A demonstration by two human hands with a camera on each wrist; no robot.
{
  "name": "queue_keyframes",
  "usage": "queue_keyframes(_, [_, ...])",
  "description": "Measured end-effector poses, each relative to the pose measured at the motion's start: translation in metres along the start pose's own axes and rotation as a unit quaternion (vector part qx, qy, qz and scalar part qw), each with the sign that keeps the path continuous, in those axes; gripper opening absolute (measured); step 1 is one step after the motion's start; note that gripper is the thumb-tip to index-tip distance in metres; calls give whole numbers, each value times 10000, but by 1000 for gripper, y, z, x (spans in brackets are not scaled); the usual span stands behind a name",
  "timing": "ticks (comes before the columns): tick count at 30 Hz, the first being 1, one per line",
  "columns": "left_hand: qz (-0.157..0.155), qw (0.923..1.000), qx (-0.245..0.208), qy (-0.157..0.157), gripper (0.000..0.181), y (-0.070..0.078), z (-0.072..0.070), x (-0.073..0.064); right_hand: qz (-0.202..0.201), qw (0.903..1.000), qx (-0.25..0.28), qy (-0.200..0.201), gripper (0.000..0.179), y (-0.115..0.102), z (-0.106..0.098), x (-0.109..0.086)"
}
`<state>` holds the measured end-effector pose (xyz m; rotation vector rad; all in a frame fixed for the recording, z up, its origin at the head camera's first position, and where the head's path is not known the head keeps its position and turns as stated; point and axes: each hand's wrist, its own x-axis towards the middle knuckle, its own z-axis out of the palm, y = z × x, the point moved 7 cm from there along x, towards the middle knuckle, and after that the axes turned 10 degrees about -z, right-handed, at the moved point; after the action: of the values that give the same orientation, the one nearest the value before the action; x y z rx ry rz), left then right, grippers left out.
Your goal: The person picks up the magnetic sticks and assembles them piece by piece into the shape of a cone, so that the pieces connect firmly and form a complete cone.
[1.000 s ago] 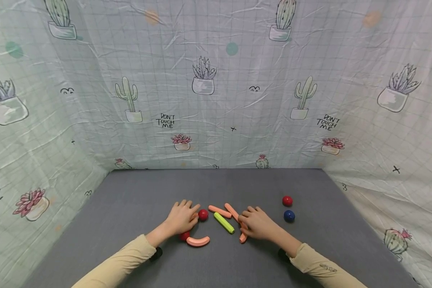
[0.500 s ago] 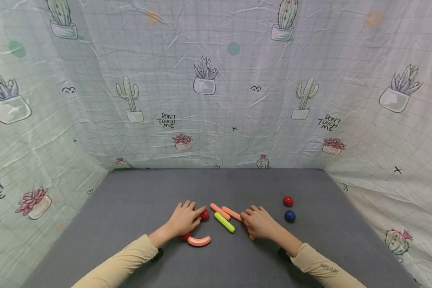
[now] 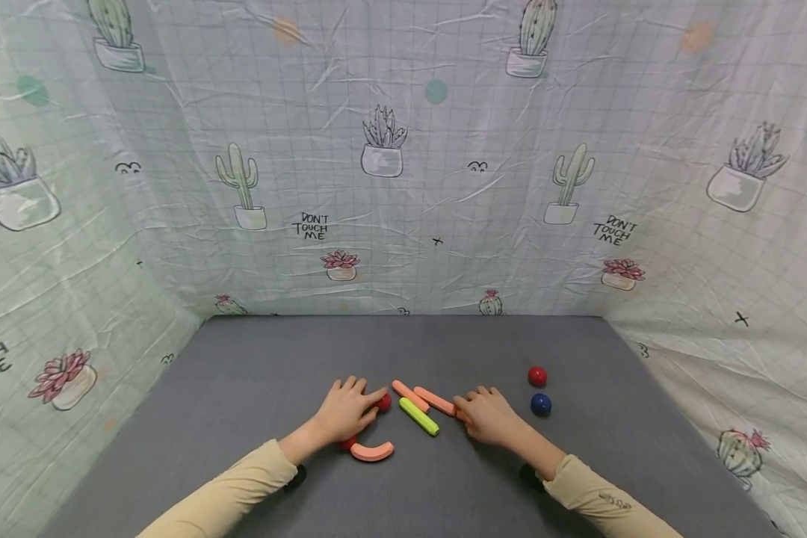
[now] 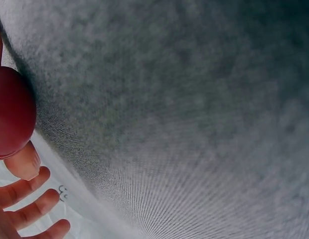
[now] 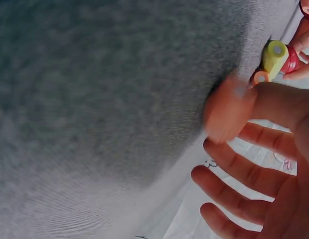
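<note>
In the head view my left hand (image 3: 341, 411) pinches a shiny red ball (image 3: 384, 402) between thumb and index finger. A second red ball (image 3: 347, 444) lies under the same hand near its wrist, partly covered. Touching that ball is a curved orange piece (image 3: 373, 452). With thumb and index finger my right hand (image 3: 487, 415) grips an orange stick (image 5: 228, 110), mostly hidden from above; its other fingers spread out. Another orange stick (image 3: 435, 401) reaches to these fingertips. Left of it, a third orange stick (image 3: 410, 396) lies slanted beside a yellow-green stick (image 3: 419, 416).
Past the right hand, a red ball (image 3: 537, 376) and a blue ball (image 3: 541, 405) rest on the grey tabletop (image 3: 296, 351). Cactus-print cloth (image 3: 437, 202) hangs behind the table and along both sides.
The stick in my right hand has swung from pointing toward me to lying mostly under the fingers. Two orange sticks have shifted and turned. My left index finger has closed over the red ball.
</note>
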<state>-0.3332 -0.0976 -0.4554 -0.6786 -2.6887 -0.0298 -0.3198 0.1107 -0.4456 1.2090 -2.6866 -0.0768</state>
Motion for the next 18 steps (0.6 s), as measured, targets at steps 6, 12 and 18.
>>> queue_keyframes(6, [-25,10000,48,-52,39,0,2,0,47,9997,-116,207,18,3,0,-3])
queue_keyframes(12, [-41,9999,105,-59,39,0,1,0,105,9992,-168,360,14,6,0,-5])
queue_keyframes(18, [-28,9998,202,-49,39,3,0,0,178,9959,-392,798,6,7,-8,-1])
